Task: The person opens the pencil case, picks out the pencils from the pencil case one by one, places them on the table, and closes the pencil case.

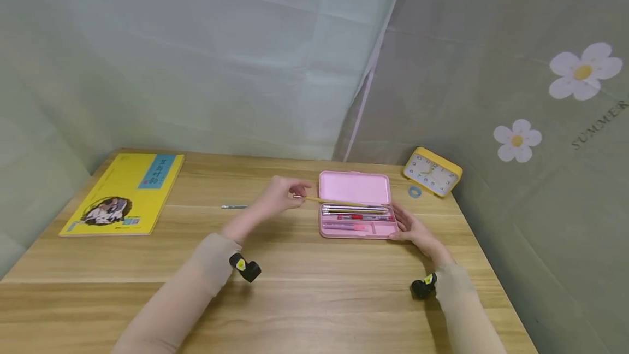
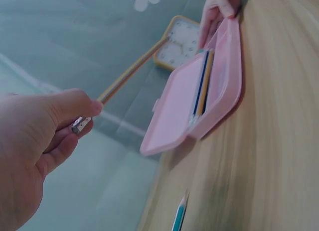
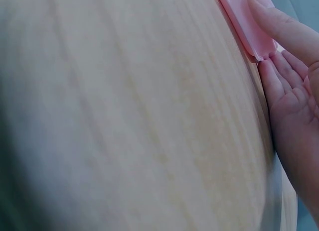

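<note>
My left hand (image 1: 280, 196) pinches a yellow pencil (image 1: 334, 201) near its metal-capped end, between thumb and fingers. In the left wrist view the pencil (image 2: 130, 72) slants up and away from the hand, clear of the table. Its far end reaches over the open pink pencil case (image 1: 355, 186). Several pencils (image 1: 355, 210), a red pen (image 1: 357, 217) and a pink pen (image 1: 344, 227) lie in the case's compartments. At the case's right end, my right hand (image 1: 415, 231) holds it, thumb at the front and fingers against the end wall (image 3: 251, 29).
A teal pencil (image 1: 233, 207) lies on the wooden table (image 1: 304, 299), partly behind the left forearm. A yellow book (image 1: 147, 206) is at the left. Back right stand a yellow clock (image 1: 432, 172) and, before it, a blue ring (image 1: 415, 192). Curtains (image 1: 221, 70) hang behind.
</note>
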Available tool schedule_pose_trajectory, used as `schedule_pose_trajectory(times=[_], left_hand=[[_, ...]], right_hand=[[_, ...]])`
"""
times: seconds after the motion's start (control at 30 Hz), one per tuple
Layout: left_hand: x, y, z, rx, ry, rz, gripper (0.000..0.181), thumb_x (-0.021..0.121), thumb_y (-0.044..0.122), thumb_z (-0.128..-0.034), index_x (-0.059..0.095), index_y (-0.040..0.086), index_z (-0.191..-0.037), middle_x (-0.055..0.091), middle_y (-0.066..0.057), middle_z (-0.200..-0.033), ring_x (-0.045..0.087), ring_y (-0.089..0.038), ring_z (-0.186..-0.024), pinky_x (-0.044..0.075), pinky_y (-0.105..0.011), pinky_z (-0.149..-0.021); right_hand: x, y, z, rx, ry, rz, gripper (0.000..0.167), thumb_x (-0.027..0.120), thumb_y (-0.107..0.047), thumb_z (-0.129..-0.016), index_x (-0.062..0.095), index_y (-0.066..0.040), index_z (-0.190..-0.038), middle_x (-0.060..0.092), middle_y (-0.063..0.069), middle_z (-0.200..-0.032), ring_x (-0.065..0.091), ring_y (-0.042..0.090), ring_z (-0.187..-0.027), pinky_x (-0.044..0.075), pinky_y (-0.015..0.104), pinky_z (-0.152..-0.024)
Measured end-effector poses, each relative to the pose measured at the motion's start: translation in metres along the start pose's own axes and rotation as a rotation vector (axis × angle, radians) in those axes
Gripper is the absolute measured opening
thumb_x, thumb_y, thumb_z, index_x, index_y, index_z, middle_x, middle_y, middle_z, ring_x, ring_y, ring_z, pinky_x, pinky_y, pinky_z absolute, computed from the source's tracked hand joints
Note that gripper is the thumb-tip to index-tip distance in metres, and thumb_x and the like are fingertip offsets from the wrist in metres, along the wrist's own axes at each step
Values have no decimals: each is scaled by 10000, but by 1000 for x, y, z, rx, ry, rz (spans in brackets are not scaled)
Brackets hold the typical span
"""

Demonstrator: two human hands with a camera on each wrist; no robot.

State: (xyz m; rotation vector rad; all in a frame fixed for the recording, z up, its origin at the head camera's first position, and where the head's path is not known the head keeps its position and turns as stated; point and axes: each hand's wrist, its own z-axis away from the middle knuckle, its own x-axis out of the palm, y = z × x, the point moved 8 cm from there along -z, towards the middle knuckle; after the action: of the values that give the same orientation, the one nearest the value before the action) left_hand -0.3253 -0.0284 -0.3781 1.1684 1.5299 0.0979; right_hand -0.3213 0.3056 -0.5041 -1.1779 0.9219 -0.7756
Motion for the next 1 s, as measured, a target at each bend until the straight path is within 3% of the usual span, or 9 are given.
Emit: schedule_pose_trajectory(times=[0.23, 0.5, 0.73, 1.0], left_hand=[[-35, -22, 26, -1, 103, 3, 286, 720, -33, -813, 694, -45, -1098, 734, -90, -856, 688, -244, -824, 568, -443, -747], [-61, -60, 59, -82, 149, -5, 278, 716, -7, -841, 687, -37, -1116, 732, -102, -887, 660, -238, -837, 531, -358, -699], [-69, -88, 84, -171, 147, -2, 280, 696, -10, -861, 670, -53, -1136, 720, -114, -899, 633, -204, -841, 499, -241, -683], [-64, -111, 102, -226, 130, 23, 284, 689, -14, -863, 659, -78, -1138, 719, -129, -895, 611, -124, -808, 476, -212, -663]], right_hand=[[-1, 1, 0, 9, 0, -16, 977, 697, 26, -843, 32, -11, -1559, 36, 216, -1632, 50, 379, -1501, 322, 38, -1022], [-1, 0, 0, -1, 5, -24, 996, 710, 31, -826, 34, 0, -1556, 45, 236, -1625, 61, 392, -1496, 330, 32, -1007], [-1, 2, -1, -1, -2, -13, 975, 695, 46, -836, 39, 0, -1556, 46, 232, -1627, 60, 394, -1495, 330, 32, -1009], [-3, 4, -1, 12, 4, 4, 965, 699, 28, -847, 48, -7, -1559, 53, 219, -1631, 67, 387, -1498, 334, 39, -1015]])
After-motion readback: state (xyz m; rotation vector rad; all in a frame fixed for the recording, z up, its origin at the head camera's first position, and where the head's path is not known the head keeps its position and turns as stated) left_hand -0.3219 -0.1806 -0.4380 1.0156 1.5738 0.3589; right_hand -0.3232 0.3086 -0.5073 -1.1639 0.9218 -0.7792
